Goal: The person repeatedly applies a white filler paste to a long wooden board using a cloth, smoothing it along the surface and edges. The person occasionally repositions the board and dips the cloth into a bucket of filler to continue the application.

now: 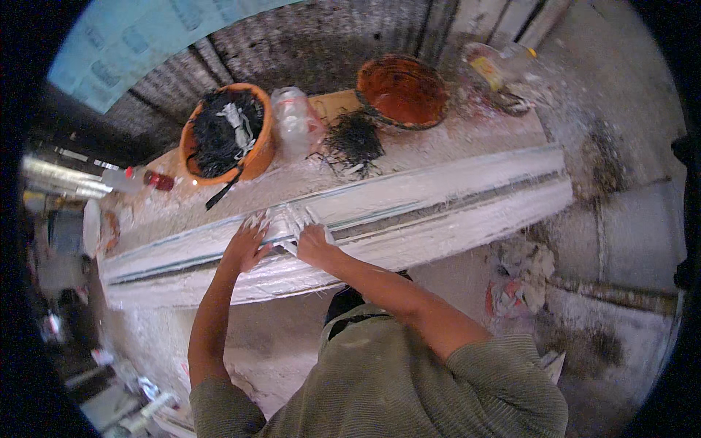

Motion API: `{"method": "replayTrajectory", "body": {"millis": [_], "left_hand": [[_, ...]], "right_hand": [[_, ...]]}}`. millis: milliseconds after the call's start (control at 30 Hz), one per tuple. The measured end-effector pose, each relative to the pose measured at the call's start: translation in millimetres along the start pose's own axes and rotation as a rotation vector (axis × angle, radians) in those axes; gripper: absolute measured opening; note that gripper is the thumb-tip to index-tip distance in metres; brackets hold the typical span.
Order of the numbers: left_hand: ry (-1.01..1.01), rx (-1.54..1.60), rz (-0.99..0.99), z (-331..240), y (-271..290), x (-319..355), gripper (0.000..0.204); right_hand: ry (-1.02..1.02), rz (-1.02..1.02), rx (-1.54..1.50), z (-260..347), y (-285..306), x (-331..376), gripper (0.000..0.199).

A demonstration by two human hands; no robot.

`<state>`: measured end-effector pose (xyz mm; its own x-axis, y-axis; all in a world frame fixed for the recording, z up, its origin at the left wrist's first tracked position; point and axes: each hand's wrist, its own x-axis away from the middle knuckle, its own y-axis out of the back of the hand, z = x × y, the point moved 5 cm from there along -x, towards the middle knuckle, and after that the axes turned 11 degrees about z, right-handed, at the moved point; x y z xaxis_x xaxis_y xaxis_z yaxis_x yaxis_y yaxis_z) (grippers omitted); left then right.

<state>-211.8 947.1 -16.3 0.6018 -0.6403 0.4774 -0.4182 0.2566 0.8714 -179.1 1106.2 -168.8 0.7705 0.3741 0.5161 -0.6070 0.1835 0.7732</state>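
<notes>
A long white mould [453, 197], coated in wet-looking plaster, stretches across the workbench, with a dark groove and thin blue-green lines along its length. My left hand [247, 247] rests on its middle left part, fingers stretched out and tips smeared white. Just to the right, my right hand [315, 247] is closed at the mould's edge of the groove, with white plaster on its fingers. Between and beyond the two hands lies a white, folded-looking strip [290, 219]; whether it is cloth or fibre I cannot tell. What the right fingers hold is partly hidden.
Behind the mould stand an orange bucket [264, 150] of black fibres, a clear plastic jug [293, 120], a loose black fibre heap [354, 142] and a reddish-brown basin [401, 95]. A red-brown bottle [158, 181] lies far left; another plastic bottle [504, 64] lies far right.
</notes>
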Motion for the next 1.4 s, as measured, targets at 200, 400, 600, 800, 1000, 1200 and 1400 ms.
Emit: {"method": "replayTrajectory", "body": {"millis": [200,400,600,800,1000,1200,1400], "left_hand": [[-0.247,-0.067,0.150,-10,12,-10,0.047],[-0.468,-0.155,0.116,-53,33,-68,0.048],[-0.569,-0.151,0.054,-120,52,-133,0.053],[-0.579,-0.188,-0.012,-154,61,-163,0.055],[-0.626,-0.222,-0.045,-203,74,-211,0.055],[-0.683,-0.188,-0.155,-321,104,-323,0.053],[-0.635,-0.048,-0.128,-441,138,-443,0.053]], "right_hand": [[-0.333,-0.492,-0.118,-108,87,137,0.085],[-0.645,-0.178,-0.223,-108,109,176,0.079],[-0.692,-0.147,-0.293,-256,127,186,0.034],[-0.724,-0.448,-0.079,-432,194,268,0.023],[-0.648,-0.051,-0.048,-315,131,220,0.039],[-0.810,-0.092,-0.189,-410,120,239,0.047],[-0.741,-0.194,-0.112,-624,190,346,0.029]]}}
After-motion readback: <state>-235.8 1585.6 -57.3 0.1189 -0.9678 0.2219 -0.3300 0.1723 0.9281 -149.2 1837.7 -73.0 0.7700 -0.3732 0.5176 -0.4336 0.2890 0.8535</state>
